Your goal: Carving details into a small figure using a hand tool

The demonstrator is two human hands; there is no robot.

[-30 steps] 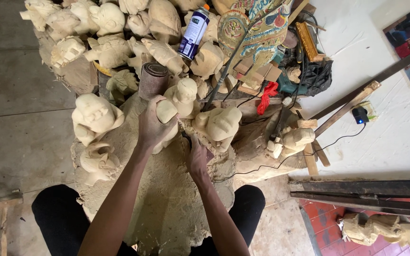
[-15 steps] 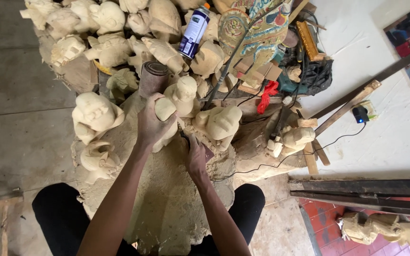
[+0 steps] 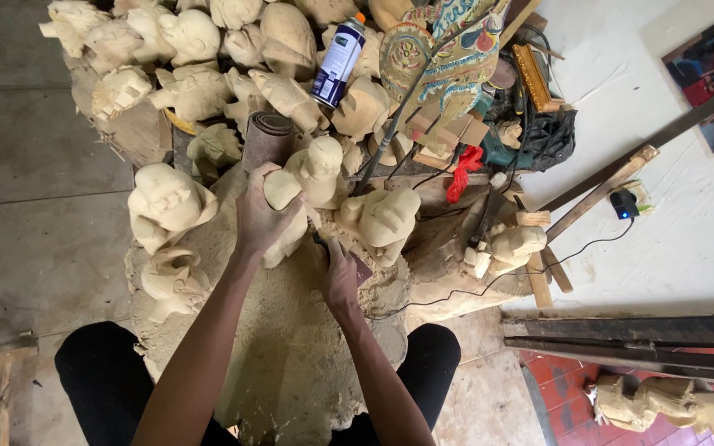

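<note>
My left hand (image 3: 259, 216) grips a pale carved wooden figure (image 3: 284, 192) and holds it upright over a mound of sawdust (image 3: 283, 347). My right hand (image 3: 339, 272) is closed on a small dark piece of sandpaper (image 3: 360, 268) and presses against the lower right side of that figure. Other unfinished carved figures stand close around: one to the left (image 3: 163, 205), one behind (image 3: 317, 169), one to the right (image 3: 382, 216).
A roll of sandpaper (image 3: 268, 136) stands behind the held figure. A spray can (image 3: 339, 62) lies among several carvings at the back. A painted carving (image 3: 448, 58), power tools and a cable (image 3: 539, 124), wooden slats (image 3: 605, 194) and dark boards (image 3: 630, 334) lie at right.
The view has drifted slightly. Both hands stay on the figure, and the right hand has shifted only a little against its lower side.
</note>
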